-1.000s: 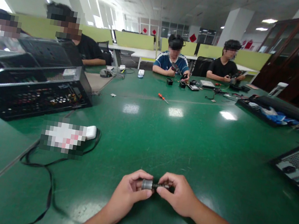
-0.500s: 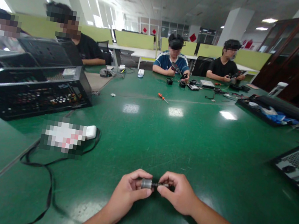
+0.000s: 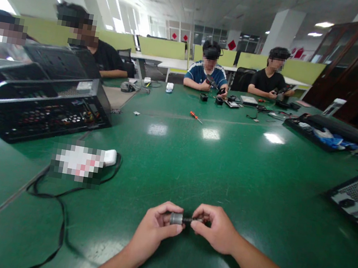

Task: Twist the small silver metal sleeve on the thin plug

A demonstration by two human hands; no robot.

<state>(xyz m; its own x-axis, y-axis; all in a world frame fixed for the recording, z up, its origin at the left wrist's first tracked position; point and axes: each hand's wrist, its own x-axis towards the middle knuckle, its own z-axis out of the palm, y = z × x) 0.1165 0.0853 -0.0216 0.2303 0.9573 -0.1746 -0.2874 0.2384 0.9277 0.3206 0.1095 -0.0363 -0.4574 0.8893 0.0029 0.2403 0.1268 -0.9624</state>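
Green table (image 3: 173,165), lower centre: left hand (image 3: 151,226) curls around grey cylinder (image 3: 176,218), right hand (image 3: 218,230) pinches dark rod (image 3: 187,220); upper right, black case (image 3: 307,138) holds blue material (image 3: 331,139).

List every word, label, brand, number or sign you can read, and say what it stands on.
No text is readable.
Pale label-like patch on the black computer case: too small.
White-and-pink item beside the black strap: pixelated.
Red diamond sign in the background: too small.
Metal cylinder in the left hand: nothing legible.
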